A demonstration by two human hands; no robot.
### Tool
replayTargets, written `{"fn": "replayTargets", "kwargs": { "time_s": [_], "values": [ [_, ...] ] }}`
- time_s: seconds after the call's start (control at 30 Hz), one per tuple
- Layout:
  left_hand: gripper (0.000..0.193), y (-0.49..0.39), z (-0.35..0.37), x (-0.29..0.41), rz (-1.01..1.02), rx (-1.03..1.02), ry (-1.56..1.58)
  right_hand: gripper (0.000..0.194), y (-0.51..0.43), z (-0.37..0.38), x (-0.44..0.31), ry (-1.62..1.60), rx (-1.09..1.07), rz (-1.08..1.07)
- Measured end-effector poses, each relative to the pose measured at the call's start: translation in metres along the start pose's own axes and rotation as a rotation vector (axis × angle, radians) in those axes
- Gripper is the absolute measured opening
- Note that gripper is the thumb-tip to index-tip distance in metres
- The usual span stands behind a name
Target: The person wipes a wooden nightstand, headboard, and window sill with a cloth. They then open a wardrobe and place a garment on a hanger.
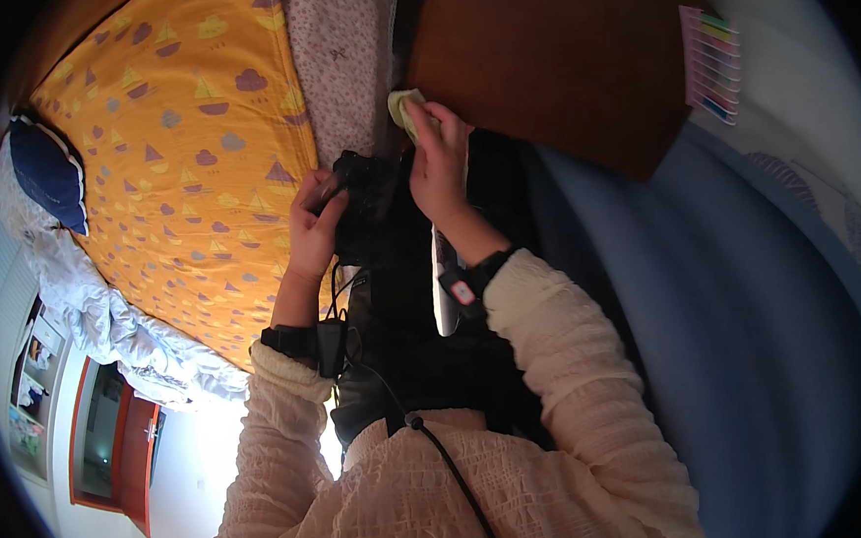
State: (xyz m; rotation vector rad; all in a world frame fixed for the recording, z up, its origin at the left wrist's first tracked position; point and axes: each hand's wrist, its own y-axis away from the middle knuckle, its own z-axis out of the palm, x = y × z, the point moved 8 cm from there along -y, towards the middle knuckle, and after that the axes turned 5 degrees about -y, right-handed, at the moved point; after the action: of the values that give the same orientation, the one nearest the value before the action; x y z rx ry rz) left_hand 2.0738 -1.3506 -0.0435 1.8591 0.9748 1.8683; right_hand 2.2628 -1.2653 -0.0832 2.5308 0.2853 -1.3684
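Observation:
My left hand [316, 225] is closed on the edge of a dark, glossy object [361, 191], perhaps a black plastic bag; its exact kind cannot be told. To the right of it, my right hand [441, 159] pinches a pale yellow-green cloth [405, 110] between thumb and fingers, near the edge of the brown wooden surface. Below my right wrist a white-edged, flat object [443, 292] shows partly; the forearm hides some of it. Both wrists carry black straps with small devices.
An orange sailboat-print bedspread [201, 151] lies on the left, with a navy pillow [46, 175]. A brown wooden tabletop [554, 62] is at the top right, a pink rack [709, 64] by its edge. A blue curtain-like fabric [724, 302] hangs right. Black cables [372, 373] run near my left wrist.

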Motion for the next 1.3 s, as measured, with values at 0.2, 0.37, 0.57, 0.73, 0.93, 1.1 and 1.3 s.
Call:
{"fn": "replayTargets", "kwargs": {
  "time_s": [0.2, 0.37, 0.57, 0.73, 0.93, 1.1, 1.3],
  "values": [
    [0.012, 0.003, 0.003, 0.000, 0.020, -0.028, -0.066, 0.059, -0.013, -0.161, 0.068, 0.046, 0.535, 0.265],
    [0.010, -0.002, 0.015, -0.003, -0.026, -0.028, 0.000, 0.070, -0.020, -0.110, 0.075, 0.247, 0.332, 0.312],
    [0.010, 0.000, 0.016, 0.003, -0.041, -0.025, 0.026, 0.067, -0.018, 0.004, -0.011, -0.192, 0.028, 0.043],
    [0.010, 0.010, 0.012, 0.000, -0.004, -0.011, -0.021, 0.052, -0.039, -0.048, -0.019, -0.434, 0.139, 0.196],
    [0.010, 0.021, 0.028, -0.035, -0.120, -0.001, 0.036, 0.048, -0.121, -0.049, -0.034, 0.284, -0.159, -0.232],
    [0.009, 0.035, 0.037, -0.040, -0.115, 0.056, 0.080, 0.039, -0.094, -0.001, -0.041, 0.681, -0.399, -0.436],
    [0.008, 0.047, 0.023, -0.047, -0.108, 0.121, 0.178, 0.037, -0.024, 0.024, -0.035, 0.854, -0.523, -0.676]
  ]
}}
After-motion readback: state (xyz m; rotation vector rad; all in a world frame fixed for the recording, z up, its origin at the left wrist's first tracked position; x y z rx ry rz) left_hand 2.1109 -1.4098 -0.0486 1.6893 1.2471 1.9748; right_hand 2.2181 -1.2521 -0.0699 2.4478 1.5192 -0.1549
